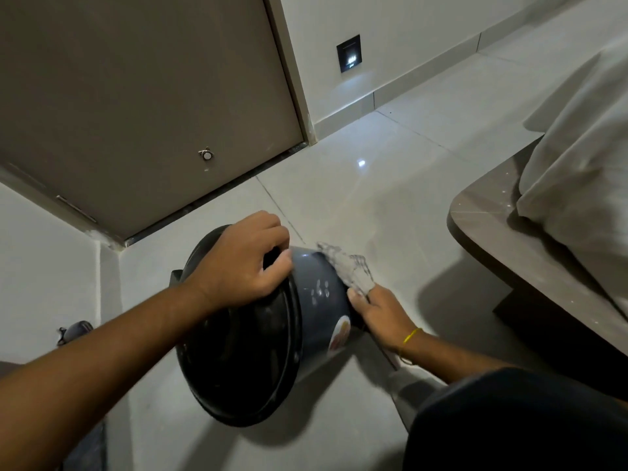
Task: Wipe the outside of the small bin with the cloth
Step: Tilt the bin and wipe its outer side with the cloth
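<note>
A pale tiled floor (356, 198) fills most of the view, bounded by a brown door (136, 96) at the upper left and a bed frame (503, 239) with white bedding (584, 158) at the right. The small bin (316, 300), dark blue-grey with a black lid end, is held tipped on its side above the floor, low in the middle of the view; its long axis runs from the lid, nearest the camera at lower left, away to the base at upper right. The upper rim is clasped by the left hand (244, 263), fingers curled over the edge. The cloth (350, 266), blurred, is pinched in the right hand (380, 311) and pressed against the bin's far right flank, so the right hand lies nearer the wall to be wiped. A round sticker (339, 334) is seen on that wall. A small dark object (73, 331) lies well apart at left. Nothing is seen to block the stroke.
</note>
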